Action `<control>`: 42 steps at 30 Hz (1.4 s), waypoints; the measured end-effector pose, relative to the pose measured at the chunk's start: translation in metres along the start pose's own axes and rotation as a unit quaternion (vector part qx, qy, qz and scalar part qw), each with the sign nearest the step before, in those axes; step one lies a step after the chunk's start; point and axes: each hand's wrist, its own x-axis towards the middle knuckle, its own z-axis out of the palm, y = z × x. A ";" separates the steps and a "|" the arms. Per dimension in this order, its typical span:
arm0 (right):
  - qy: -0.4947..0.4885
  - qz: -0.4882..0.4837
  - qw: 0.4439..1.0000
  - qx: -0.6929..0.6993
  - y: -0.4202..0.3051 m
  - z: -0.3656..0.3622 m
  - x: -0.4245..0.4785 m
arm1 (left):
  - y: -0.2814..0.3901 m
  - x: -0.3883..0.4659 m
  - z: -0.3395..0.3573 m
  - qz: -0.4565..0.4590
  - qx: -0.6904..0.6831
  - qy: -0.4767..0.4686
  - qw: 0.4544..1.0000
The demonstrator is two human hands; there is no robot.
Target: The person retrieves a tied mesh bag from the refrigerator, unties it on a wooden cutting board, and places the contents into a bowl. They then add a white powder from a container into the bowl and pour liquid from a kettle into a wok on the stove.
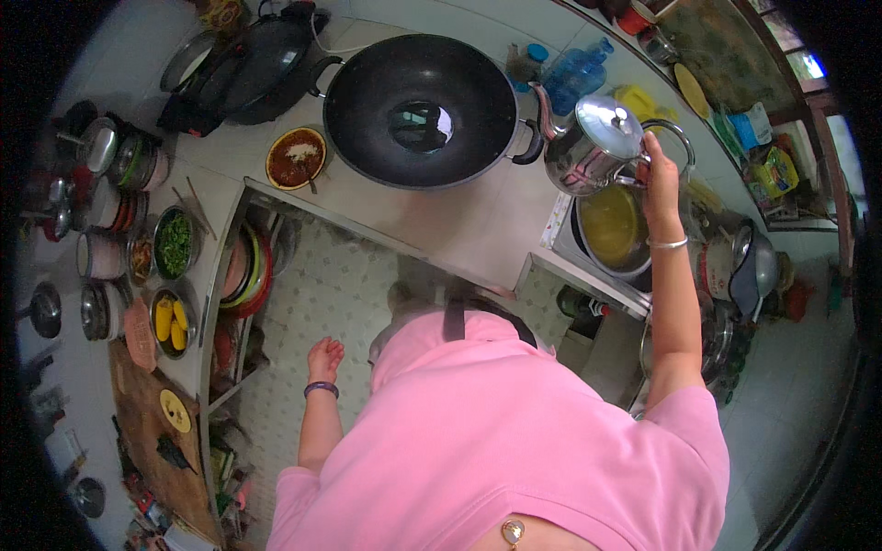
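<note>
My right hand (660,180) grips the handle of a shiny metal kettle (582,165) with a curved spout. The kettle is held up beside the large black wok (372,144), its spout near the wok's right side handle. A small pool of dark, glossy liquid (417,127) lies in the wok's bottom. Left of the wok stands a yellow-rimmed bowl (270,165) of red-brown powder topped with pale grains, a spoon in it. Hanging over the tiled floor, my left hand (326,359) holds nothing; its fingers are loosely curled and slightly apart.
Below the kettle, a metal pot (613,227) of yellowish liquid sits on the stove. Bowls of chopped greens (173,242) and corn (169,322) line the left counter, near a wooden board (148,427). A lidded black pan (265,65) and a blue plastic bottle (575,72) stand at the back.
</note>
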 end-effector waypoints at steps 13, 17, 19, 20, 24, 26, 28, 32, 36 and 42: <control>-0.059 -0.083 0.956 -0.276 -0.060 0.056 0.029 | -0.034 0.014 -0.050 -0.030 -0.064 0.044 0.997; -0.069 -0.127 0.936 -0.320 -0.059 0.057 0.048 | -0.033 0.016 -0.049 -0.024 -0.068 0.028 0.997; -0.072 -0.124 0.930 -0.339 -0.062 0.058 0.050 | -0.033 0.018 -0.050 -0.010 -0.078 0.013 0.997; -0.073 -0.123 0.926 -0.349 -0.064 0.059 0.050 | -0.033 0.019 -0.049 -0.015 -0.075 0.021 0.997; -0.062 -0.156 0.914 -0.369 -0.080 0.070 0.037 | -0.030 0.019 -0.047 -0.019 -0.071 0.028 0.997; -0.068 -0.138 0.906 -0.395 -0.086 0.069 0.037 | -0.031 0.022 -0.049 -0.017 -0.072 0.025 0.997; -0.073 -0.118 0.898 -0.417 -0.094 0.070 0.035 | -0.031 0.024 -0.050 -0.021 -0.072 0.031 0.997; -0.072 -0.110 0.906 -0.403 -0.097 0.071 0.035 | -0.033 0.028 -0.054 -0.021 -0.074 0.022 0.997; -0.069 -0.116 0.887 -0.442 -0.102 0.071 0.035 | -0.036 0.031 -0.057 -0.023 -0.076 0.025 0.997; -0.063 -0.134 0.890 -0.432 -0.103 0.072 0.034 | -0.037 0.031 -0.056 -0.025 -0.078 0.026 0.996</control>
